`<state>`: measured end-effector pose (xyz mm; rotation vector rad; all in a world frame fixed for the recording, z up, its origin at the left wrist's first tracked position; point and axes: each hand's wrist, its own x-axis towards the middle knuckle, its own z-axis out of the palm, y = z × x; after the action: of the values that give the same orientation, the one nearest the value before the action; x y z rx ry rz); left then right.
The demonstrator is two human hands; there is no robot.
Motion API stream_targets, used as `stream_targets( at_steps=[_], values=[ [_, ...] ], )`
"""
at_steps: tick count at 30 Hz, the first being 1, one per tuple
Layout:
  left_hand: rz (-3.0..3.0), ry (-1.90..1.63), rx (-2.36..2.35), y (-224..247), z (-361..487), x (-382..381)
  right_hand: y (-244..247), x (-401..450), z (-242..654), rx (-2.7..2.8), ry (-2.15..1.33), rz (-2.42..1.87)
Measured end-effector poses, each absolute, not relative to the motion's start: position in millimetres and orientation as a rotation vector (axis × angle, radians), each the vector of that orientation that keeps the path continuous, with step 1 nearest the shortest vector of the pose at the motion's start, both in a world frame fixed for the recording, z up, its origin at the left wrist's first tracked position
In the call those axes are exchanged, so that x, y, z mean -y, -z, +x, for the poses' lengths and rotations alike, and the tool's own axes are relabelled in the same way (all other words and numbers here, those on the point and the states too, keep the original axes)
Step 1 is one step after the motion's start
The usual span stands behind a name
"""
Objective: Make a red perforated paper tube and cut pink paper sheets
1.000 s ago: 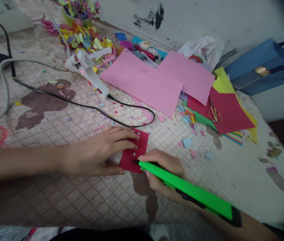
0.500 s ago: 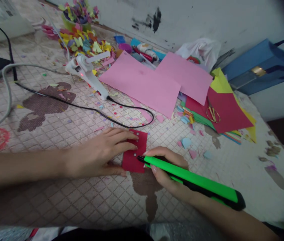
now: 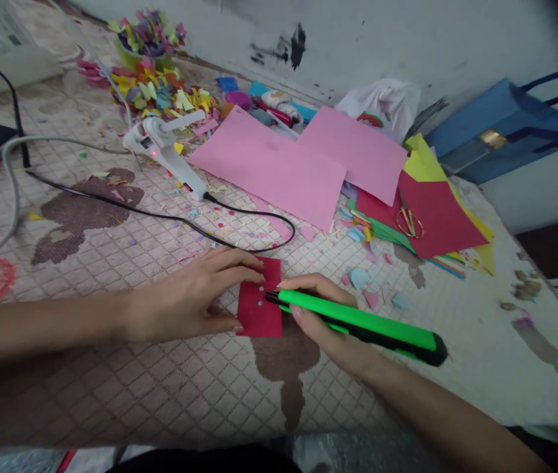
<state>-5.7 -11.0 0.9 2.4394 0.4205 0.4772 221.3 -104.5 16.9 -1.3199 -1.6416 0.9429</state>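
A small red paper piece (image 3: 265,323) lies flat on the table, with several small pale dots in a row on it. My left hand (image 3: 200,292) rests over its left part, fingers stretched out and thumb at the lower left edge. My right hand (image 3: 325,312) grips a green and black utility knife (image 3: 358,318). The knife's dark tip points left and sits over the red paper near the dots; I cannot tell whether it touches the sheet. The blade itself is too small to make out.
Beyond my hands lie pink sheets (image 3: 269,167), a white glue gun (image 3: 171,154) with a black cable (image 3: 254,211), and gold-handled scissors (image 3: 409,220) on red paper (image 3: 441,217). Paper butterflies (image 3: 161,92) are piled at the back left. A blue bag (image 3: 505,131) stands at the right.
The utility knife in my right hand has tilted, its rear end rising, and its tip has shifted slightly up the red paper. My left hand stays on the paper. The view has shifted a little.
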Motion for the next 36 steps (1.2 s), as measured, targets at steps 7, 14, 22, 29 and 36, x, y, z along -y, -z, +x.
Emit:
stream_targets(
  at_steps=[7,14,22,29,36],
  values=[
    [2.535,-0.459,-0.364,2,-4,13,-12,98,227,1.52,-1.074,-1.267],
    [2.612,-0.416,-0.424,1,-7,15,-13,98,228,1.509,-1.082,-1.285],
    [2.758,-0.359,-0.469,-6,-10,19,-17,114,226,1.599,-1.017,-1.337],
    [2.723,-0.402,-0.522,-4,-7,22,-9,125,221,1.694,-0.948,-1.36],
    [2.685,-0.44,-0.506,-4,-8,21,-9,125,220,1.72,-0.927,-1.393]
  ],
)
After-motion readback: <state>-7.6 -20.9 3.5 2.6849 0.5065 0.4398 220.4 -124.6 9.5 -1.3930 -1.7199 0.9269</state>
